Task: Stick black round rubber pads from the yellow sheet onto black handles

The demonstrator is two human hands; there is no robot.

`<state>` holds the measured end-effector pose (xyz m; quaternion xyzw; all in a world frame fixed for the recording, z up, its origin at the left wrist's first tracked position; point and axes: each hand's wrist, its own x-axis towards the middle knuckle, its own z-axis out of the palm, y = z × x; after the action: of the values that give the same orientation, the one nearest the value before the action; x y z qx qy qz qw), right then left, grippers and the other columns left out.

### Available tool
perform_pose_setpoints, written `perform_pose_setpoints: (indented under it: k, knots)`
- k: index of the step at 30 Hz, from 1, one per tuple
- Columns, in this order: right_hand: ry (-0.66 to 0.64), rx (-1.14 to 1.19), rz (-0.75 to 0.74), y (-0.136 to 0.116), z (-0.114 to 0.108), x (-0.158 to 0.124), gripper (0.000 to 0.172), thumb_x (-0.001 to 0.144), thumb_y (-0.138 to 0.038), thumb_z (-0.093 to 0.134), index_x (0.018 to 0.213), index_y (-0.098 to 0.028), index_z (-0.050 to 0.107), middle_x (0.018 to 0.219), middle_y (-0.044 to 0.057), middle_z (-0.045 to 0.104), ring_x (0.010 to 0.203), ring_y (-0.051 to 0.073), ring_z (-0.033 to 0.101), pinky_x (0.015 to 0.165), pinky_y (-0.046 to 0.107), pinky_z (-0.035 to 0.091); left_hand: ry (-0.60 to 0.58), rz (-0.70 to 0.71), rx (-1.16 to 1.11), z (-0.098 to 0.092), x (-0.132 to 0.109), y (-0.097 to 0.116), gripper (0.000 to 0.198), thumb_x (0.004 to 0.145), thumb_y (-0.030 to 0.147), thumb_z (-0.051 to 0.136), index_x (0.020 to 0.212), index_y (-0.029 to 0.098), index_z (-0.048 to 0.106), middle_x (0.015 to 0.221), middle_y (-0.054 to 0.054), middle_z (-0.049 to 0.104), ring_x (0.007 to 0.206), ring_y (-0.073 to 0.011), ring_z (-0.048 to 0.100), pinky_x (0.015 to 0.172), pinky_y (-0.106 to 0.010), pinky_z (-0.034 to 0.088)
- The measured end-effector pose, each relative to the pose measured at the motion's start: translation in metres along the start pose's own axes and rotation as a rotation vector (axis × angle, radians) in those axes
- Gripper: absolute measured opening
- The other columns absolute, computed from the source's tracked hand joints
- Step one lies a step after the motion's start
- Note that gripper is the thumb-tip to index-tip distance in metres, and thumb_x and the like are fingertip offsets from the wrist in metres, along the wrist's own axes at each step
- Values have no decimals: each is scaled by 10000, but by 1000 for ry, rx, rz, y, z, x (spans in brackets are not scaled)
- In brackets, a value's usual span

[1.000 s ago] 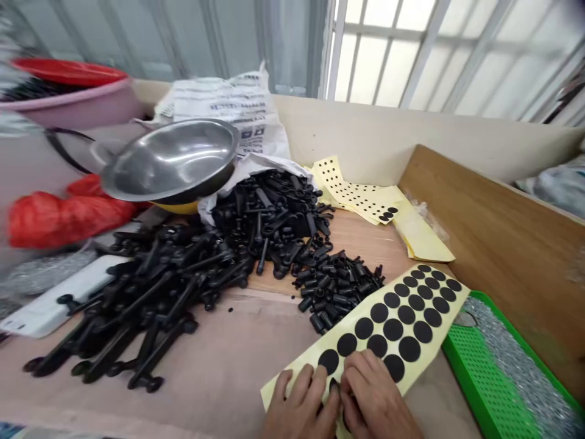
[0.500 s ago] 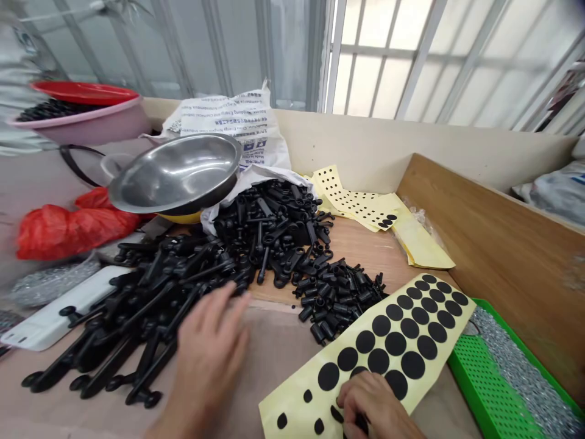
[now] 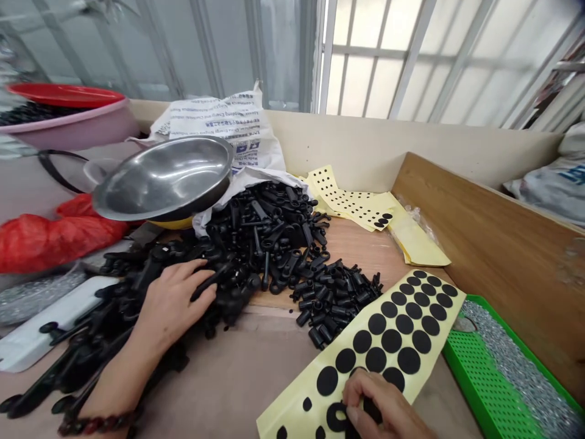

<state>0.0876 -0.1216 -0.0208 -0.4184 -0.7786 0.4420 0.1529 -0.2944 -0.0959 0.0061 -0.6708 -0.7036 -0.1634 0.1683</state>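
Just under the right hand (image 3: pixel 393 402), a slanting yellow sheet (image 3: pixel 292 407) with rows of black discs (image 3: pixel 391 341). By the fingertips, a dark ring-like patch (image 3: pixel 337 417); fingers curled, but not possible to make out whether pinched on anything. Well apart, off to the left, the left hand (image 3: pixel 171 299), bent over a heap of black rods (image 3: pixel 121 308), with a black rod (image 3: pixel 208 285) between thumb and fingers; firmness of hold not discernible. At the left wrist, a beaded bracelet (image 3: pixel 100 424). Between both hands, slightly beyond, a pile of short black tubes (image 3: pixel 336 299). Beyond the left hand, a steel bowl (image 3: pixel 169 174), and to its right more black parts (image 3: pixel 274 213) at the mouth of a white sack (image 3: pixel 214 122). Right of the right hand, a green tray (image 3: pixel 484 375) with small silvery pieces (image 3: pixel 516 360). Farther beyond the right hand, more yellow sheets (image 3: pixel 418 235).
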Motion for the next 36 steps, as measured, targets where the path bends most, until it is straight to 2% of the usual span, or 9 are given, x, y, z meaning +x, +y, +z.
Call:
perform_pose_setpoints:
  k: [4,8,14,17,20,25,29,32,36]
  knots:
    - [5,113,-38,4,0,1,103,822,-154,464,731,-203,471,802,9,578,790,166,539,721,257,404,-3,155,50,-4,-30,41,358,840,358,408,922,154,689,1038,-165,679,1040,-399,543,808,-555,412]
    - [-11,223,39,0,-6,1,74,818,-211,495,750,-192,519,891,43,619,863,198,551,745,287,418,20,299,68,-1,-47,67,324,835,285,402,863,155,698,1053,-198,659,979,-392,585,884,-629,315]
    - [-52,179,-25,-5,-7,0,64,802,-170,504,746,-194,522,886,38,612,999,218,513,861,329,386,55,398,-40,12,-54,77,260,848,248,430,930,171,665,1082,-174,666,968,-348,608,916,-594,301]
    - [-12,66,-52,-4,-2,0,103,805,-122,478,734,-197,491,845,23,584,925,197,514,827,321,393,91,360,-92,12,-56,79,269,856,251,441,1032,157,621,1123,-185,644,1008,-344,588,939,-577,305]
    - [34,-32,-51,-5,1,-1,149,801,-70,442,729,-199,456,821,13,544,851,177,500,780,306,404,116,398,-170,6,-62,89,262,842,215,466,1058,156,602,1177,-198,608,1070,-352,544,948,-576,317]
    - [39,-65,-64,-10,-1,-6,170,803,-40,428,756,-203,432,844,18,514,828,168,488,738,285,422,-13,502,-331,3,-79,123,307,794,104,431,1016,197,622,1228,-152,583,1161,-326,466,995,-585,261]
    - [-10,-104,-148,-13,-4,-9,194,805,-12,412,778,-205,415,852,18,517,855,170,470,775,298,427,-132,555,-459,7,-91,150,381,741,56,417,1033,209,607,1262,-114,561,1210,-297,408,1037,-571,191]
    - [-28,-134,-183,-15,-4,-12,204,794,-2,414,792,-206,415,903,30,526,909,179,470,822,315,430,-212,563,-539,10,-93,165,406,745,76,437,1085,246,579,1312,-80,520,1256,-299,351,1048,-568,133]
    - [-26,-171,-193,-14,-3,-18,206,782,-2,413,784,-208,418,918,36,537,935,184,487,863,331,431,-334,606,-511,12,-91,179,393,767,85,443,1100,262,551,1330,-60,500,1271,-315,329,1040,-585,96]
